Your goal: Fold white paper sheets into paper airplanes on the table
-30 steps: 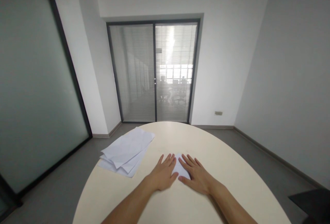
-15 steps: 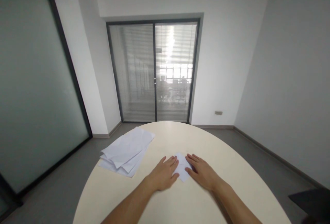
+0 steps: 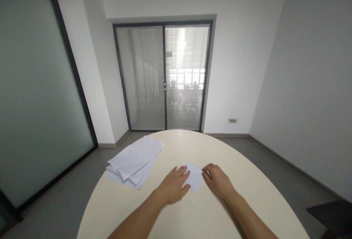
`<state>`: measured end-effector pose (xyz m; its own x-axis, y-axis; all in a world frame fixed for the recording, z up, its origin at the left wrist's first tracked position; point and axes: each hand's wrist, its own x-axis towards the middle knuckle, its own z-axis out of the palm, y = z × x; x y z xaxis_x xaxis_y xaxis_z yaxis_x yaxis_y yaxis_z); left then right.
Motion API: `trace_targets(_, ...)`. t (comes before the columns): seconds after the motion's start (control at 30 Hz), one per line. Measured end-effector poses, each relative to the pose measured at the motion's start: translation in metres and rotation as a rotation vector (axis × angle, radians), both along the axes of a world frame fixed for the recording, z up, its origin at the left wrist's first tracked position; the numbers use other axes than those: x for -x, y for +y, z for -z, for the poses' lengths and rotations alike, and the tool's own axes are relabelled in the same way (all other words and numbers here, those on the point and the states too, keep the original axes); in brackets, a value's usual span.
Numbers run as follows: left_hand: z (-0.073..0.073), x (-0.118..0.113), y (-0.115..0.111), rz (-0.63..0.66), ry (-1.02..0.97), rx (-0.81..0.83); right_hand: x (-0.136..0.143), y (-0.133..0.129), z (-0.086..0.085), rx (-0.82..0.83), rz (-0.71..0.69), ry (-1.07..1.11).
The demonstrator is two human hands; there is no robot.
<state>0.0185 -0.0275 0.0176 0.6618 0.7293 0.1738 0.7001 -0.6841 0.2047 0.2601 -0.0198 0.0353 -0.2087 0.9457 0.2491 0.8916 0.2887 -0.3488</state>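
Note:
A small folded piece of white paper (image 3: 194,180) lies on the round cream table (image 3: 187,143), with a crease or fold line running across it. My left hand (image 3: 176,184) rests flat on its left part, fingers spread. At the paper's right corner, my right hand (image 3: 217,180) has its thumb and fingertips pinched together on the edge. Part of the paper's left side is hidden beneath my left fingers.
A loose stack of white paper sheets (image 3: 137,160) lies at the table's left edge. Beyond the table stands a glazed double door (image 3: 165,77) with blinds. A dark flat object (image 3: 332,215) is at the lower right, off the table.
My right hand has gone from lying flat on the paper to pinching its right corner. More of the paper shows now. My left hand has stayed in place.

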Motion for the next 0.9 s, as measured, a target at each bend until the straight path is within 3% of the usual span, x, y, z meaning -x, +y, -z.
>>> trace_targets(0.4,-0.0002,-0.0004,-0.0007,-0.011,-0.005,-0.009,-0.0009,0.0030,0.0026,0.012,-0.057,0.028)
trace_targets(0.9,0.0004,-0.0003,-0.0002,-0.012,-0.015,0.003,0.0020,0.0031,0.0040,0.004,-0.015,0.065)
